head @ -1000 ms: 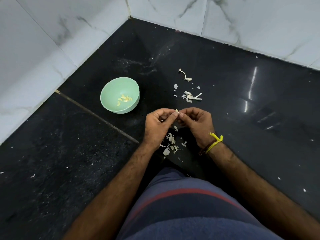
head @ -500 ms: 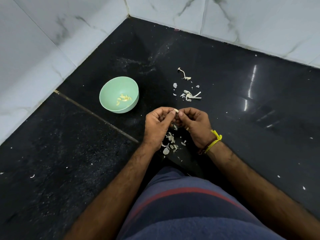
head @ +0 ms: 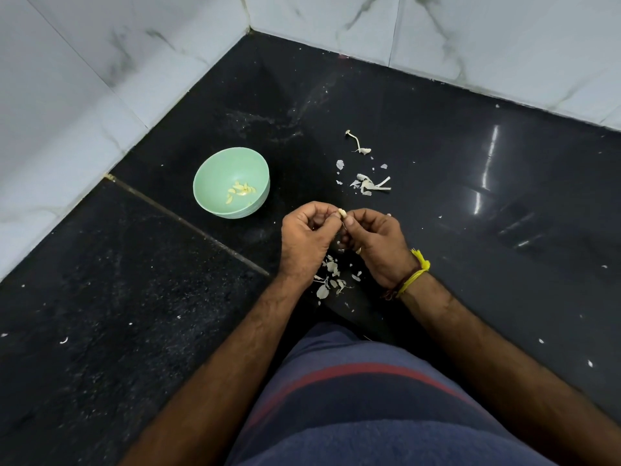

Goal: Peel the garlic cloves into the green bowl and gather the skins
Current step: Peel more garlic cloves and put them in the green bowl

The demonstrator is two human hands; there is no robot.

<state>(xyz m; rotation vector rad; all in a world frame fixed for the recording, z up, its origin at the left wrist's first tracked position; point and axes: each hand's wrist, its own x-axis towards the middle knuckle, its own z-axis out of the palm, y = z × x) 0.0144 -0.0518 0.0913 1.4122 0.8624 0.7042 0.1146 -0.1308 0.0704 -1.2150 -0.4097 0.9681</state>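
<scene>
I pinch a garlic clove (head: 341, 213) between my left hand (head: 307, 238) and right hand (head: 376, 245), fingers curled round it, perhaps half-peeled. The green bowl (head: 231, 182) sits left on the floor (head: 134, 297); skins (head: 331, 277) lie beneath my hands.

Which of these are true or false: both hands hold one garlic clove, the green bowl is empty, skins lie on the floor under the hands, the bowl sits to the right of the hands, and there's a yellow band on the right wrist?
1. Both the left hand and the right hand pinch one garlic clove. True.
2. The green bowl is empty. False: peeled cloves lie in it.
3. Skins lie on the floor under the hands. True.
4. The bowl sits right of the hands. False: it sits to their left.
5. A yellow band is on the right wrist. True.
</scene>
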